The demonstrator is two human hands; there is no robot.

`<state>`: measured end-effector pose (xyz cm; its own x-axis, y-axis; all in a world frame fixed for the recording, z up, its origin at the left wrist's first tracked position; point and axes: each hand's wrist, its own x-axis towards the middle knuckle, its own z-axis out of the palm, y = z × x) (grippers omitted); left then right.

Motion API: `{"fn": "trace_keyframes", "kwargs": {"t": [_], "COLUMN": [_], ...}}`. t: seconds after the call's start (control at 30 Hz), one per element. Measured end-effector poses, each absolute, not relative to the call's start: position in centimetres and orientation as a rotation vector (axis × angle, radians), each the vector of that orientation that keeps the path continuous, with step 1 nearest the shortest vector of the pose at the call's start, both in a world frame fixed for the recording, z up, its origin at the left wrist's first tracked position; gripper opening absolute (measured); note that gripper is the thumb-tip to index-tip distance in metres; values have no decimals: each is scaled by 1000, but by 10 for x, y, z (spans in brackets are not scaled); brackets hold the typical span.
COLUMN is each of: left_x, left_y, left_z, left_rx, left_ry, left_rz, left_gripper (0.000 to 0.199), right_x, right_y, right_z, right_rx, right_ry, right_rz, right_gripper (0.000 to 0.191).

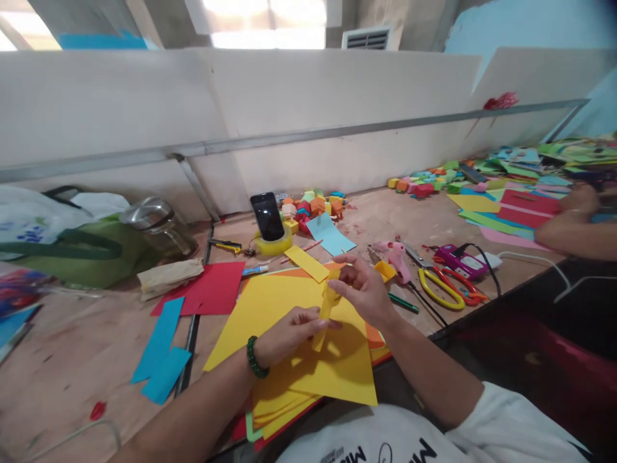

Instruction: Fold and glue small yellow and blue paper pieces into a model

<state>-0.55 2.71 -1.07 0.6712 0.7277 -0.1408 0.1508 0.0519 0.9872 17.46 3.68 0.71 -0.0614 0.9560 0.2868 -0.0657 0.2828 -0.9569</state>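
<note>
Well left of the stack of yellow sheets lay a green bag, with a metal-lidded jar beside it. Closer to the stack, on the same side, were two blue strips and a red sheet. Beyond the stack, a phone stood tilted at a roll of yellow tape, and small coloured cubes were heaped to the right of that. Over the stack, the left hand, a green bracelet at its wrist, pinched the lower part of a narrow yellow strip between thumb and fingers. The right hand gripped the strip's upper part, also over the stack, its fingers drawn close together. Right of the stack lay a pink glue gun, a green pen, scissors and a purple device. Far right of it, another person's hand was near some coloured sheets.
</note>
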Motion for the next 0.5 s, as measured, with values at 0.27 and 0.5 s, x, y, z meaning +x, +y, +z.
{"fn": "trace_keyframes", "kwargs": {"t": [0.27, 0.5], "left_x": [-1, 4], "left_y": [24, 20], "left_z": [-9, -5], "left_rx": [1637, 1663], "left_ry": [828, 865], "left_rz": [704, 760], "left_gripper": [51, 53], "right_x": [168, 168], "right_y": [34, 33], "right_z": [7, 6], "right_rx": [-1020, -970], "right_ry": [-1395, -1372], "right_rz": [1139, 1207], "right_gripper": [50, 46]}}
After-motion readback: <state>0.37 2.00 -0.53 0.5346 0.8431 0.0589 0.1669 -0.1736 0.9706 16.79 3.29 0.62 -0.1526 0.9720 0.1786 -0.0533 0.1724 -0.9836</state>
